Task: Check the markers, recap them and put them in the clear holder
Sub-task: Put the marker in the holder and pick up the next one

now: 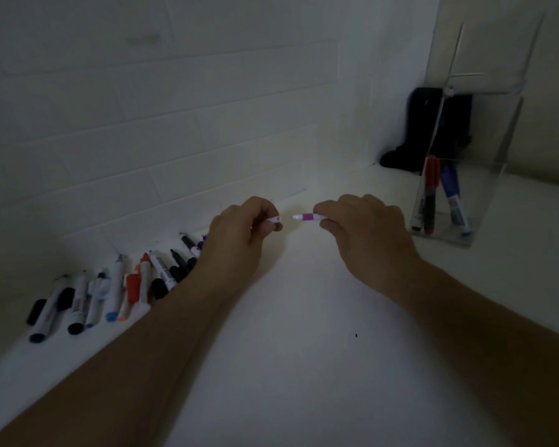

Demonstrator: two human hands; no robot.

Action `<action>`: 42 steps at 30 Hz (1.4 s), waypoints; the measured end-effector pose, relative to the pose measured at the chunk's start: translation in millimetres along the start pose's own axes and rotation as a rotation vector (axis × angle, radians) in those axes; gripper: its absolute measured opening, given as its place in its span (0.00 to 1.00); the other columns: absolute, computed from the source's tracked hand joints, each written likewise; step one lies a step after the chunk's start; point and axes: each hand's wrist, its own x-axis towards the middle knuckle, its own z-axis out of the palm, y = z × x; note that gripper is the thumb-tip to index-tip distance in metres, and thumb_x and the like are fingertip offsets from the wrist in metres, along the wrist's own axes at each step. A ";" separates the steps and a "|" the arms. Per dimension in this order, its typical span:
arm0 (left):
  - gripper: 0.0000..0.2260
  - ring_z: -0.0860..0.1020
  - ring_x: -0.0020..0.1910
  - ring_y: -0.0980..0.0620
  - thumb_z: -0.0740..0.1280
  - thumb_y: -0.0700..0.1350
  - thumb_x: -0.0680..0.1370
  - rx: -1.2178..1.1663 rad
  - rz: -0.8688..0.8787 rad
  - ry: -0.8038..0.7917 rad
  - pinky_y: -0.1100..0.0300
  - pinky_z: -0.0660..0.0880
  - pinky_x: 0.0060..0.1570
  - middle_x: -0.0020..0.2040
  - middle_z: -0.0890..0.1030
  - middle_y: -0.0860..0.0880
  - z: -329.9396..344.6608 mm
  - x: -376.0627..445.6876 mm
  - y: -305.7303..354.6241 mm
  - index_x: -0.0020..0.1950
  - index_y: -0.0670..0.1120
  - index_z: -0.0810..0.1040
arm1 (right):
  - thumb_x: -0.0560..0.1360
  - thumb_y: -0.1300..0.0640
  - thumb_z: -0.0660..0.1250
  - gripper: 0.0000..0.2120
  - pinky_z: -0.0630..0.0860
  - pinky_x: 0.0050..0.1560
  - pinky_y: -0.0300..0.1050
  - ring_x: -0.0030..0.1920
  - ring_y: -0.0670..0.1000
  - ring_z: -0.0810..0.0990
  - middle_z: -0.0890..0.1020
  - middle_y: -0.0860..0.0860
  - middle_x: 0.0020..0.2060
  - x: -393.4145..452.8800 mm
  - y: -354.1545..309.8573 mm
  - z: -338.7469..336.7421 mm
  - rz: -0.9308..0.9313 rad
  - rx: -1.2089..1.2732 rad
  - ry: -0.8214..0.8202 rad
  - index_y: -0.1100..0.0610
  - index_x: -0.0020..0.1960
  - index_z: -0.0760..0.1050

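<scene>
Fingers [328, 217] of the right hand [365, 233] are curled round a white marker with a purple band [307, 217], whose pale tip points left toward the other hand. Opposite it, the left hand [239, 230] has its fingers [270, 225] pinched round a small white piece [274, 219], apparently the cap, though too little of it shows to be sure. The two parts are level with each other and apart, a short gap between them, both held above the white worktop [304, 350].

To the left, along the foot of a white tiled wall [142, 124], a row of loose markers [117, 285] lies on the worktop, side by side and partly overlapping; black, blue, orange and red caps show among them, and the near end of the row passes behind the left wrist.

To the right stands the clear holder [484, 130], tall and upright near the corner. Inside it a red-capped marker [430, 198] and a blue marker [454, 201] lean against each other, their lower ends on the holder's floor. Behind the holder, in the corner, is a dark object [407, 133] that the dim light leaves unclear.
</scene>
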 end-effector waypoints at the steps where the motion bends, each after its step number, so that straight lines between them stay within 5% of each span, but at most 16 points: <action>1: 0.05 0.80 0.44 0.51 0.64 0.45 0.82 0.007 0.000 -0.008 0.44 0.77 0.48 0.47 0.78 0.72 -0.1 0.2 0.4 0.50 0.55 0.76 | 0.82 0.53 0.61 0.10 0.65 0.38 0.46 0.38 0.51 0.70 0.71 0.45 0.38 0.5 -1.3 -0.4 -0.003 0.021 -0.011 0.49 0.60 0.78; 3: 0.05 0.80 0.43 0.50 0.64 0.45 0.82 0.031 0.018 -0.018 0.44 0.77 0.48 0.47 0.75 0.76 0.2 0.3 0.8 0.50 0.55 0.76 | 0.82 0.52 0.61 0.11 0.64 0.37 0.46 0.38 0.51 0.68 0.68 0.45 0.38 0.8 -2.2 0.6 -0.025 0.047 -0.026 0.49 0.61 0.78; 10: 0.04 0.75 0.44 0.52 0.64 0.49 0.81 0.080 0.076 -0.030 0.47 0.74 0.49 0.42 0.80 0.57 4.3 1.3 -3.7 0.51 0.57 0.77 | 0.82 0.52 0.62 0.10 0.64 0.32 0.45 0.35 0.51 0.69 0.70 0.47 0.36 1.1 0.4 2.8 -0.059 0.007 -0.052 0.49 0.60 0.79; 15: 0.04 0.74 0.45 0.54 0.66 0.49 0.80 0.142 0.093 -0.044 0.52 0.70 0.49 0.41 0.79 0.58 4.9 2.2 -1.7 0.51 0.58 0.78 | 0.81 0.50 0.62 0.09 0.74 0.32 0.49 0.35 0.53 0.71 0.74 0.50 0.37 0.6 -0.8 4.0 -0.091 -0.047 -0.070 0.48 0.57 0.79; 21: 0.02 0.74 0.43 0.63 0.70 0.51 0.78 0.087 0.046 -0.064 0.65 0.67 0.44 0.40 0.76 0.62 6.2 -1.9 6.1 0.49 0.59 0.79 | 0.81 0.44 0.58 0.14 0.69 0.32 0.45 0.34 0.51 0.71 0.73 0.48 0.36 -1.5 -2.5 6.8 -0.090 -0.012 -0.074 0.47 0.53 0.81; 27: 0.02 0.79 0.43 0.55 0.73 0.48 0.76 -0.048 -0.035 0.003 0.52 0.76 0.48 0.40 0.82 0.57 7.1 -4.8 11.7 0.44 0.56 0.82 | 0.82 0.44 0.59 0.13 0.61 0.31 0.43 0.31 0.51 0.72 0.72 0.46 0.34 -4.0 -2.6 10.1 -0.110 0.017 -0.038 0.47 0.51 0.81; 30: 0.01 0.80 0.43 0.52 0.74 0.46 0.75 -0.009 -0.013 0.029 0.52 0.75 0.49 0.41 0.83 0.53 6.6 -5.3 17.1 0.45 0.52 0.84 | 0.81 0.43 0.56 0.16 0.65 0.30 0.44 0.32 0.52 0.74 0.73 0.47 0.33 -6.1 -5.0 10.2 -0.091 0.082 -0.026 0.47 0.49 0.81; 34: 0.01 0.80 0.42 0.51 0.74 0.46 0.76 0.039 0.040 -0.008 0.55 0.74 0.48 0.41 0.84 0.52 7.7 -4.3 16.7 0.46 0.49 0.85 | 0.80 0.41 0.50 0.22 0.70 0.33 0.46 0.35 0.52 0.76 0.75 0.47 0.35 -4.9 -4.2 14.1 -0.081 0.102 -0.081 0.46 0.52 0.81; 39: 0.04 0.75 0.43 0.56 0.71 0.52 0.77 0.118 0.097 -0.080 0.62 0.67 0.42 0.42 0.82 0.55 21.3 -1.1 7.5 0.49 0.53 0.82 | 0.80 0.49 0.63 0.09 0.63 0.48 0.51 0.44 0.54 0.74 0.82 0.45 0.38 -6.2 -7.5 15.0 -0.075 -0.068 -0.026 0.41 0.56 0.81; 42: 0.06 0.73 0.45 0.56 0.69 0.53 0.78 0.117 0.166 -0.066 0.61 0.66 0.44 0.44 0.79 0.60 23.2 -0.7 3.0 0.53 0.54 0.79 | 0.80 0.51 0.64 0.09 0.61 0.46 0.49 0.47 0.53 0.73 0.82 0.45 0.42 -3.5 -7.7 7.7 -0.078 -0.151 -0.068 0.44 0.58 0.80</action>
